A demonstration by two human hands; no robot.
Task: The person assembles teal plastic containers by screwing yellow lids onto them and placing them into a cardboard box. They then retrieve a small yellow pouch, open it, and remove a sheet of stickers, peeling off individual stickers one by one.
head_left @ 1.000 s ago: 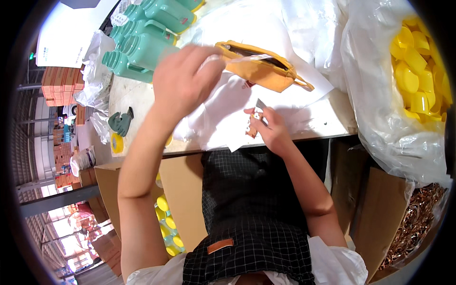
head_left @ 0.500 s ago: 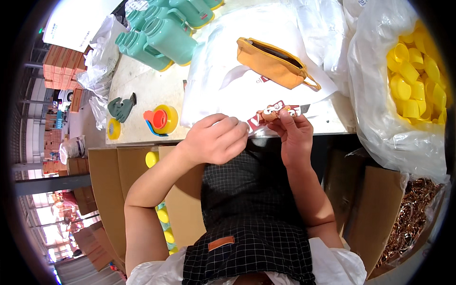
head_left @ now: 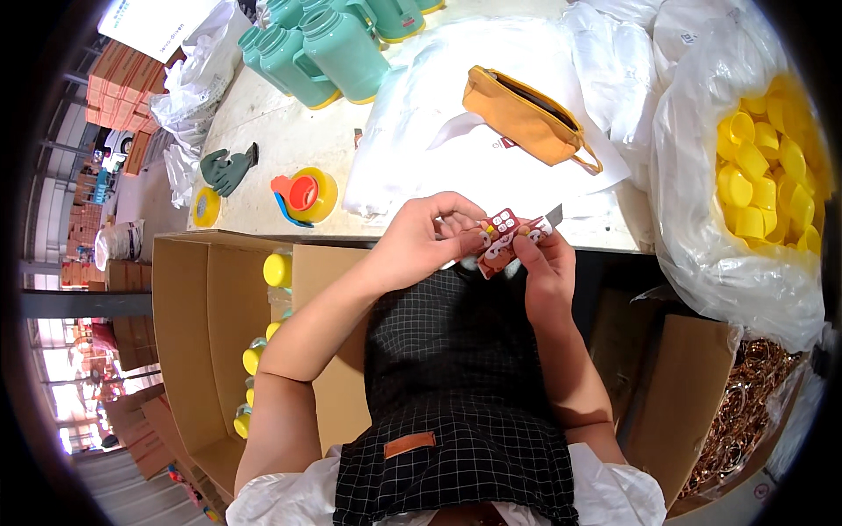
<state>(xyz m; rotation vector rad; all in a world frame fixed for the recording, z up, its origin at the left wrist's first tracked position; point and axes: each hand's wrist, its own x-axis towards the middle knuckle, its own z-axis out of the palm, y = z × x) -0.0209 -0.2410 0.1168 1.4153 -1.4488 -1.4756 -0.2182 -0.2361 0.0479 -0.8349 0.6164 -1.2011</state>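
In front of my apron, both hands hold a small red-brown and white printed piece [head_left: 498,255] with cartoon figures; it looks like a tag or sticker. My left hand [head_left: 427,237] has curled fingers pinching its left side. Thumb and fingers of my right hand [head_left: 548,267] are closed on its right side. A flat grey blade-like tip [head_left: 554,215] sticks out above the right fingers; what it belongs to is mostly hidden. Beyond the hands, an orange zip pouch [head_left: 524,118] lies open on white wrapping [head_left: 412,149].
Green jugs [head_left: 344,57] stand at the back left. Near them lie a dark glove [head_left: 229,170], a yellow tape roll [head_left: 326,195] and an orange cup [head_left: 303,192]. Right is a bag of yellow caps [head_left: 751,163]; below left, an open carton [head_left: 189,351] with yellow-lidded bottles.
My left hand has moved right and up to the printed piece, which has turned and come lower. The white strip near the left fingers no longer shows. The whole view has shifted slightly.
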